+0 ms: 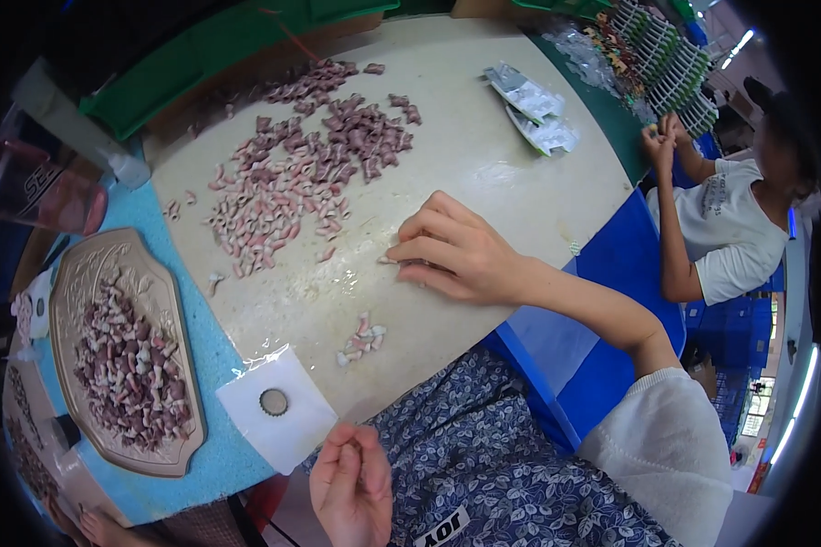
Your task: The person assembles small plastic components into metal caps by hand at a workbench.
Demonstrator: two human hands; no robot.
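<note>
My right hand (461,251) is over the middle of the pale tabletop (465,118), its fingertips closed on a small whitish piece (386,261). My left hand (351,483) is low at the table's near edge, palm up, with fingers curled against the thumb; whatever they hold is hidden. Close by lies a white sheet (246,401) with a round, ridged metal cap (274,402) on it. A few pink-and-white pieces (363,339) sit between my hands. Beyond them spread loose pink-and-white pieces (265,214) and a heap of brownish-purple pieces (360,137).
At the left, an ornate tray (193,428) of mixed small pieces rests on a blue surface (214,301). Silvery packets (534,109) lie at the far right. Blue bins (602,301) stand beside the table. A co-worker (721,210) works at the right.
</note>
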